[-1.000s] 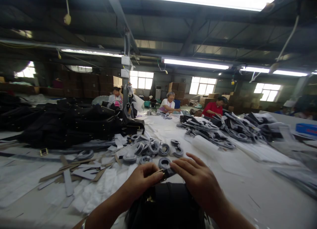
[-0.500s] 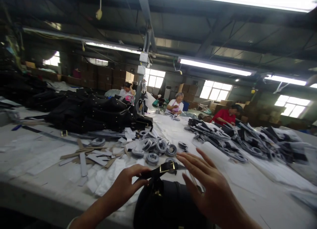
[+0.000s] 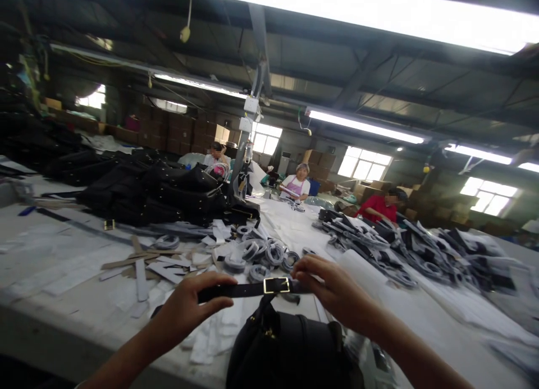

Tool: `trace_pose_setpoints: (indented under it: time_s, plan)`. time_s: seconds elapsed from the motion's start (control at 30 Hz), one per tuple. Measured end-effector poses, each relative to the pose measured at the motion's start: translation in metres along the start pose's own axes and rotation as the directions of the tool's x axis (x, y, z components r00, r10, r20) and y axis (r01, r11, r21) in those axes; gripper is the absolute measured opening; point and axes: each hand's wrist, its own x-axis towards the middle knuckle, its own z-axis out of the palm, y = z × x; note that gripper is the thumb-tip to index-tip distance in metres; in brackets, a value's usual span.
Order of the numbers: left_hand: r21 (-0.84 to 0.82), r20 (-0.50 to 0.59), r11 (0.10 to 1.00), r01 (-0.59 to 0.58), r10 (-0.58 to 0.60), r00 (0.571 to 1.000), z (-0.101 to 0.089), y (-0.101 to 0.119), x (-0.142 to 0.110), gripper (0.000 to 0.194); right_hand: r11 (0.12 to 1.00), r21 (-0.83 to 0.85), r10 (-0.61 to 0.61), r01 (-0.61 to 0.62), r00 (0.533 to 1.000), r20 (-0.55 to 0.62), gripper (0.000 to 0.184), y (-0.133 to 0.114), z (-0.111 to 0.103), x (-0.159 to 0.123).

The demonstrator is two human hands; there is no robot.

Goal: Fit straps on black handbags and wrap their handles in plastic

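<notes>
From where I stand, with the gold buckle [image 3: 277, 285] as the centre of a clock and twelve straight ahead of the worker, a black leather-look strap [image 3: 246, 289] runs almost level through that buckle, from nine to three, between the two hands. At nine the left hand [image 3: 191, 305] has the strap's end between thumb and fingers, the thumb below and the fingers above. At three the right hand [image 3: 326, 279] has its fingers close together and bent, the tips touching the strap just beside the buckle; the underside of that hand is hidden, so I can't fairly say whether the thumb pinches too. A rounded black bag [image 3: 295, 349] sits at six, just below the strap, gold hardware glinting on its top. Wrapped grey coils [image 3: 274, 251] cluster at twelve on the pale table [image 3: 429, 333]. Brown and white strips [image 3: 142, 279] lie crossed at about nine, and past them a loose gold buckle [image 3: 109, 224]. A heap of black bags [image 3: 143, 190] sprawls at ten; wrapped grey-and-black parts [image 3: 370, 237] pile up at two. Beyond, a co-worker in a lilac apron [image 3: 297, 187] faces us at twelve, and another in red [image 3: 381, 207] bends over the table at one.
</notes>
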Motion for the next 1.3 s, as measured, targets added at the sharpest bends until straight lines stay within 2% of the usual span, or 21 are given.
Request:
trace_pose_setpoints:
  time_s: [0.1,0.17,0.2,0.3,0.37,0.43,0.5,0.57,0.67,0.73,0.83,0.93,1.0,1.07,1.1,1.17,1.23,1.3]
  plan:
    - [-0.036,0.003,0.982,-0.185,0.185,0.983,0.006,0.022,0.006,0.025,0.993,0.098,-0.073,0.062,0.991,0.111,0.024,-0.022,0.004,0.009]
    - [-0.049,0.027,0.958,-0.284,0.285,0.958,0.008,0.036,0.010,0.028,0.988,0.142,-0.087,0.056,0.971,0.223,0.021,-0.032,0.005,0.014]
    - [-0.044,0.042,0.956,-0.291,0.293,0.955,0.007,0.038,0.011,0.029,0.989,0.141,-0.072,0.035,0.962,0.262,0.015,-0.033,0.003,0.014]
    - [-0.001,0.077,0.984,-0.176,0.176,0.981,-0.004,0.024,0.009,0.026,0.996,0.081,0.018,-0.044,0.957,0.291,0.014,-0.022,-0.006,0.010]
    - [0.023,0.056,0.997,-0.076,0.074,0.996,-0.012,0.010,0.007,0.020,0.994,0.057,0.074,-0.093,0.956,0.283,0.017,-0.012,-0.011,0.007]
    - [0.026,0.010,0.999,-0.024,0.024,1.000,-0.013,0.006,0.007,0.017,0.989,0.074,0.103,-0.130,0.952,0.287,0.019,-0.008,-0.012,0.007]
    - [-0.003,-0.020,0.999,-0.038,0.038,0.999,-0.009,0.017,0.010,0.014,0.976,0.162,0.085,-0.147,0.938,0.336,0.023,-0.014,-0.011,0.012]
    - [-0.057,-0.028,0.993,-0.101,0.100,0.995,-0.002,0.037,0.015,0.013,0.948,0.284,0.021,-0.145,0.917,0.397,0.029,-0.028,-0.012,0.018]
    - [-0.112,-0.058,0.976,-0.184,0.179,0.982,0.003,0.061,0.020,0.014,0.913,0.375,-0.003,-0.163,0.914,0.405,0.031,-0.044,-0.018,0.022]
    - [-0.118,-0.078,0.975,-0.187,0.179,0.981,0.003,0.060,0.020,0.015,0.912,0.354,0.069,-0.206,0.930,0.362,0.029,-0.043,-0.022,0.018]
    - [-0.219,-0.079,0.971,-0.094,0.078,0.994,0.006,0.047,0.019,0.018,0.892,0.365,0.156,-0.265,0.941,0.301,0.028,-0.034,-0.024,0.008]
    - [-0.394,-0.023,0.919,-0.016,0.008,1.000,0.019,0.041,0.021,0.021,0.871,0.412,0.144,-0.266,0.942,0.304,0.024,-0.032,-0.021,0.002]
    - [-0.493,-0.002,0.870,-0.033,0.036,0.999,0.033,0.042,0.024,0.029,0.883,0.391,0.136,-0.260,0.938,0.317,0.022,-0.036,-0.019,0.000]
    - [-0.542,-0.028,0.835,-0.090,0.090,0.996,0.048,0.037,0.026,0.039,0.891,0.363,0.175,-0.273,0.943,0.283,0.025,-0.037,-0.019,-0.002]
    - [-0.521,-0.037,0.846,-0.114,0.110,0.993,0.057,0.032,0.027,0.042,0.888,0.361,0.204,-0.284,0.948,0.244,0.027,-0.034,-0.019,-0.003]
    - [-0.367,-0.008,0.924,-0.110,0.115,0.993,0.075,0.016,0.026,0.042,0.859,0.405,0.256,-0.313,0.948,0.188,0.031,-0.023,-0.017,-0.006]
    - [-0.144,0.054,0.987,-0.065,0.074,0.996,0.091,0.000,0.024,0.043,0.815,0.466,0.289,-0.345,0.938,0.189,0.031,-0.007,-0.010,-0.012]
    - [0.008,0.088,0.999,-0.042,0.041,0.995,0.101,-0.010,0.021,0.042,0.789,0.486,0.314,-0.375,0.927,0.207,0.029,0.008,0.003,-0.019]
